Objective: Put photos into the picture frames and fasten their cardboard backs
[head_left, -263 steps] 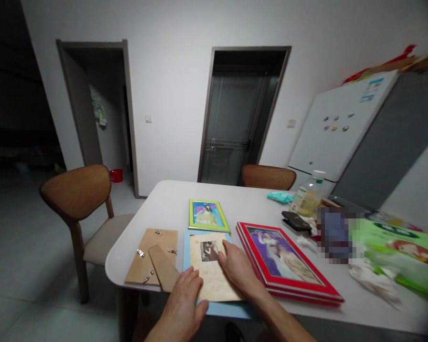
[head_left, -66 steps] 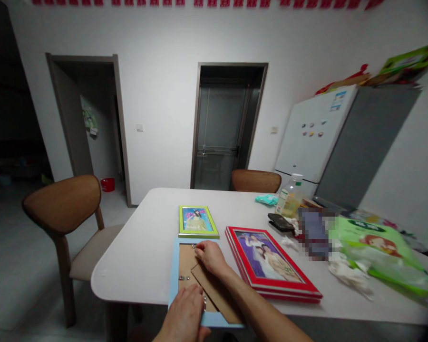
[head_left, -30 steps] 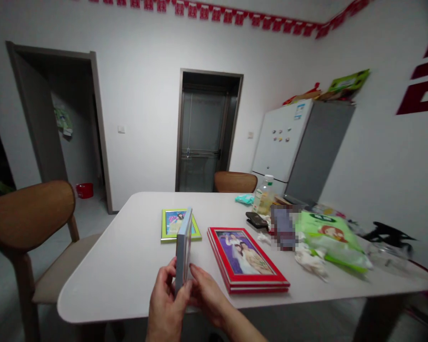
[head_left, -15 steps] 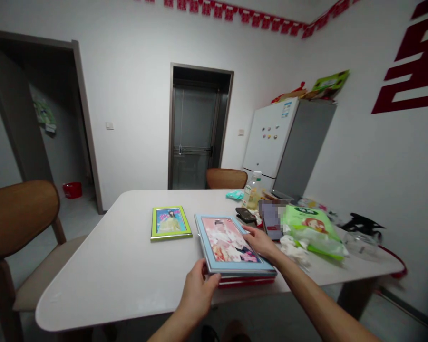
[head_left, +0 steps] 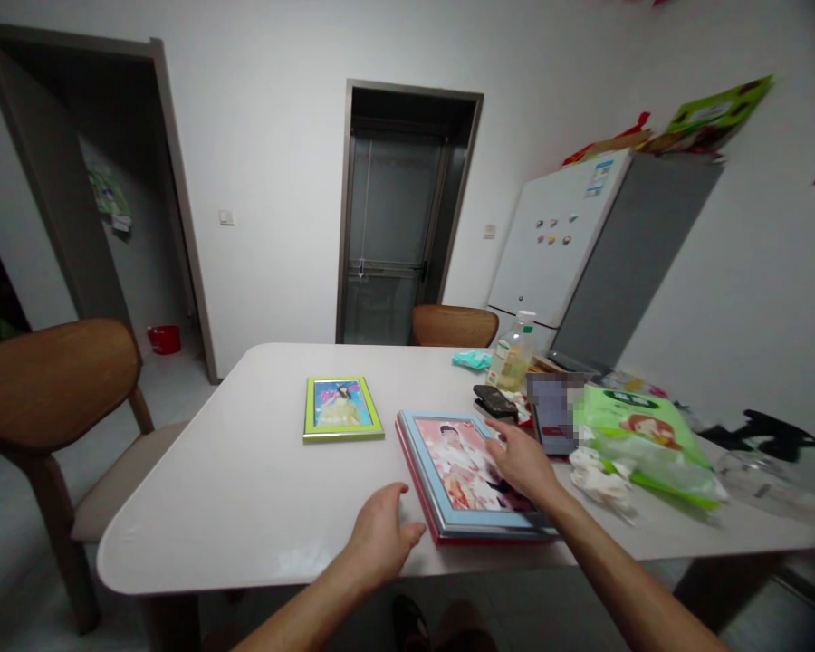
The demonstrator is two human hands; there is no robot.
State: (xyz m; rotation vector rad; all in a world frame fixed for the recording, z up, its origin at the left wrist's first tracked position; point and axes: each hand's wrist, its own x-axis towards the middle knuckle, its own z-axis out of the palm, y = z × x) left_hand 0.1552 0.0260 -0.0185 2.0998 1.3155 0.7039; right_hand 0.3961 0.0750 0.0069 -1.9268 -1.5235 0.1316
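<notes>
A light blue picture frame (head_left: 456, 471) with a pink picture lies on top of a stack near the table's front edge, with a red frame (head_left: 422, 484) under it. My right hand (head_left: 522, 462) rests over the blue frame's right side, fingers apart and pointing up-left. Just left of the stack, my left hand (head_left: 382, 532) is off the frames, its thumb and fingers spread with nothing between them. A smaller lime-green frame (head_left: 343, 409) lies flat on the white table (head_left: 244, 489), further back and to the left.
Right of the stack are a black object (head_left: 494, 401), a bottle (head_left: 512, 353), a phone-like screen (head_left: 553, 412), crumpled tissue (head_left: 601, 480) and a green package (head_left: 645, 435). A wooden chair (head_left: 61, 389) stands at the left, another (head_left: 455, 324) behind the table.
My left hand has let go of the blue frame's lower left corner and opened. The stack looks more evenly lined up. The view has shifted, so things appear further right.
</notes>
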